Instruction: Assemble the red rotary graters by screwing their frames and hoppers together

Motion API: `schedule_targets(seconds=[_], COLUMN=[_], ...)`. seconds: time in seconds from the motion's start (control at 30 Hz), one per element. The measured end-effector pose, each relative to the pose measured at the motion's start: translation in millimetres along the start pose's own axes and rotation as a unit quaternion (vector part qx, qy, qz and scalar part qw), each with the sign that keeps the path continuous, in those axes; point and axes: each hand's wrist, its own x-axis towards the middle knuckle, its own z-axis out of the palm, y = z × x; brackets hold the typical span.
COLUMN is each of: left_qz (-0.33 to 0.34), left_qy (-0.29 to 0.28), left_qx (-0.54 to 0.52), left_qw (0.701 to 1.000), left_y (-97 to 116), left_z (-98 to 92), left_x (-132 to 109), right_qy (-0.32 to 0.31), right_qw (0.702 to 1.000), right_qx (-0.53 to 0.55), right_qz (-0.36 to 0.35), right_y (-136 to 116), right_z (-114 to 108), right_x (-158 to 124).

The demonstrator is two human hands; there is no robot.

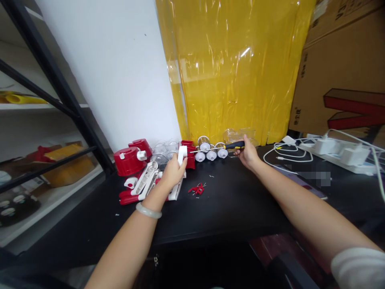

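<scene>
My left hand (173, 171) is closed around a white plastic piece (181, 154) and holds it upright on the black table (228, 204). My right hand (248, 153) grips the black and yellow handle of a screwdriver (233, 145). The screwdriver's thin metal shaft lies level and points left, its tip at the white piece. White and red plastic parts (141, 184) lie in a heap under and left of my left hand. A pale bangle (148, 210) sits on my left wrist.
Two red lids (129, 160) stand at the back left beside clear cups (164, 154). Several small clear and white drums (210, 150) line the yellow plastic sheet (231, 68). Small red bits (197, 188) and screws lie mid-table. A power strip with chargers (339, 150), white cables and cardboard boxes fill the right. Black shelving stands left.
</scene>
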Motion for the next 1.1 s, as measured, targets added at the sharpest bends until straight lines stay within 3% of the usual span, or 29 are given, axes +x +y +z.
schedule_targets(seconds=[0.2,0.6,0.87,0.97,1.1], left_qz=[-0.007,-0.006,-0.009,-0.012,-0.004], left_qy=[0.002,-0.008,0.002,0.0,0.001], left_qx=[0.006,0.013,0.003,0.003,0.0], left_qw=[1.0,1.0,1.0,1.0,1.0], left_y=[1.9,3.1,2.1,1.8,2.7], left_z=[-2.3,-1.6,-2.5,-2.7,-2.8], left_x=[-0.4,-0.6,0.3,0.4,-0.7], right_qy=[0.004,0.017,0.013,-0.01,0.003], right_qw=[0.999,0.999,0.994,0.996,0.999], right_qx=[-0.038,0.037,-0.104,-0.087,-0.034], right_qz=[0.006,0.032,-0.008,-0.01,0.006], right_y=[2.1,-2.8,4.8,5.9,2.0], right_z=[2.2,1.2,-1.5,-2.2,2.2], right_x=[-0.2,-1.7,0.4,1.4,-0.3])
